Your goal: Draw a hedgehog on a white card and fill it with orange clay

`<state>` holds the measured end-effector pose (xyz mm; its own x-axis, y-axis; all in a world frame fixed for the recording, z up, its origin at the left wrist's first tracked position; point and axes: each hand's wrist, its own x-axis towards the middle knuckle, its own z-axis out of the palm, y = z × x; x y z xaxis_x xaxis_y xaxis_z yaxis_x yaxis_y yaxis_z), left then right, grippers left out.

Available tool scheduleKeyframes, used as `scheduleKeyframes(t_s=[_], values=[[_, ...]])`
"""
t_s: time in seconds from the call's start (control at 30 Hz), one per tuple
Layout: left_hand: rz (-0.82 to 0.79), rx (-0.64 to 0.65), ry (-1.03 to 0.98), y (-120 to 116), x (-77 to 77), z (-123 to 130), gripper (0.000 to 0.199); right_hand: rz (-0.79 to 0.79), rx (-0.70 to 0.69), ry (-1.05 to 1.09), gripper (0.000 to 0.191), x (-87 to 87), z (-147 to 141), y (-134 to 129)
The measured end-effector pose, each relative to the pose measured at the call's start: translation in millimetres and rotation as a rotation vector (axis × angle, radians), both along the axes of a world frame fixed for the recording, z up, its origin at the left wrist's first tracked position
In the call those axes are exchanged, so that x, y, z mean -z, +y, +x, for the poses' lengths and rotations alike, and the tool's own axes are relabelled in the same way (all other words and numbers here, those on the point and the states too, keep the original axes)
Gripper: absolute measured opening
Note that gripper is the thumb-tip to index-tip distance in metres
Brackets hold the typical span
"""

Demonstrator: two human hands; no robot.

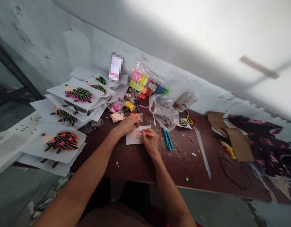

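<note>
Orange marker (147, 133) sits pinched in the curled fingers of the right hand (150, 142), its tip down on a small white paper card (136, 138) bearing a faint orange sketch. Left hand (126, 125) lies flat, its fingers resting on the card's left edge and pinning it to the maroon tabletop (183, 164). Just beyond those fingers sit a pale clay lump (117, 117) and orange clay in a wrapper (136, 116). Right of the right fingers lie teal scissors (167, 139), with a crumpled plastic bag (163, 112) beyond. Well left of the fingers, stacked cards with clay hedgehogs (62, 143) pile up.
</note>
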<state>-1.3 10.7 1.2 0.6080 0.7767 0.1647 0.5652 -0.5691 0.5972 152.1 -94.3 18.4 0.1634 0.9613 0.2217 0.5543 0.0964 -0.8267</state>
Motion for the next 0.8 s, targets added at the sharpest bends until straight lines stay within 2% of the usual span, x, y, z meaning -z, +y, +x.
scheduleKeyframes(t_s=[0.8], values=[[0.023, 0.013, -0.006, 2.0, 3.0, -0.6, 0.021, -0.006, 0.003, 0.005, 0.023, -1.9, -0.7, -3.1]])
